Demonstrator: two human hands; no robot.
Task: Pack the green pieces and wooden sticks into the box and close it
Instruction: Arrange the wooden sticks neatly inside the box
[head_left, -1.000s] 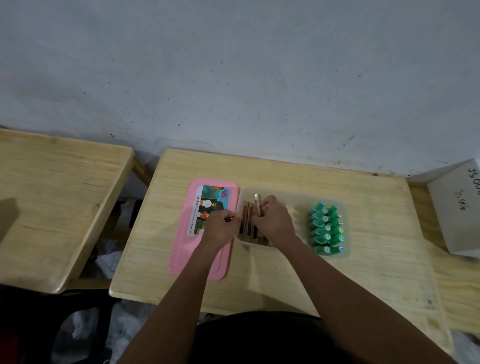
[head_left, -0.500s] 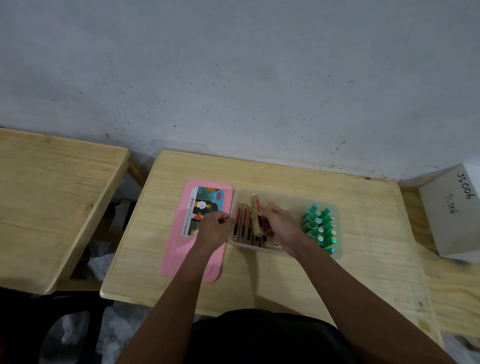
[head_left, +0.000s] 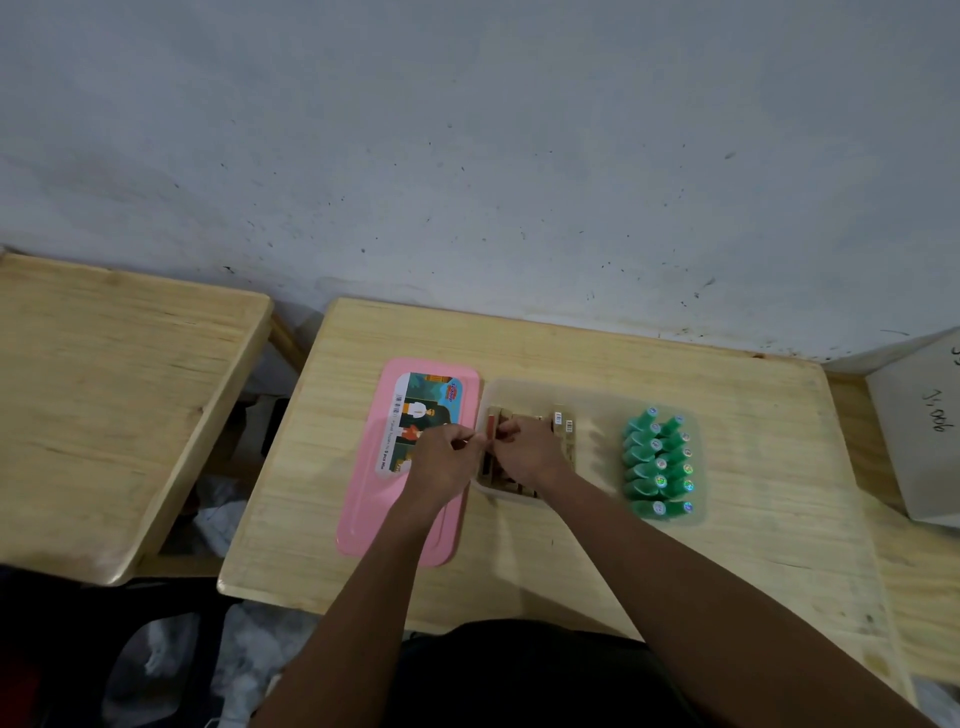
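Observation:
A clear plastic box (head_left: 597, 391) stands on the wooden table (head_left: 753, 519). At its right end lie several green pieces (head_left: 658, 462) in two rows. Its left half holds several wooden sticks (head_left: 565, 431) laid side by side. My right hand (head_left: 524, 454) is low over those sticks, fingers pinched on a red-ended stick (head_left: 491, 426) by the left wall. My left hand (head_left: 441, 460) sits at the box's left wall with its fingers pinched on the rim. The pink lid (head_left: 371, 512), with a picture label, lies flat just left of the box, partly under my left hand.
A second wooden table (head_left: 104, 405) stands to the left across a narrow gap. A white carton (head_left: 919, 441) with handwriting sits at the right edge. A grey wall rises right behind the table. Clutter lies on the floor below the gap.
My right hand has lowered the stick it held upright down among the sticks at the box's left side. My left hand has stayed at the box's left wall.

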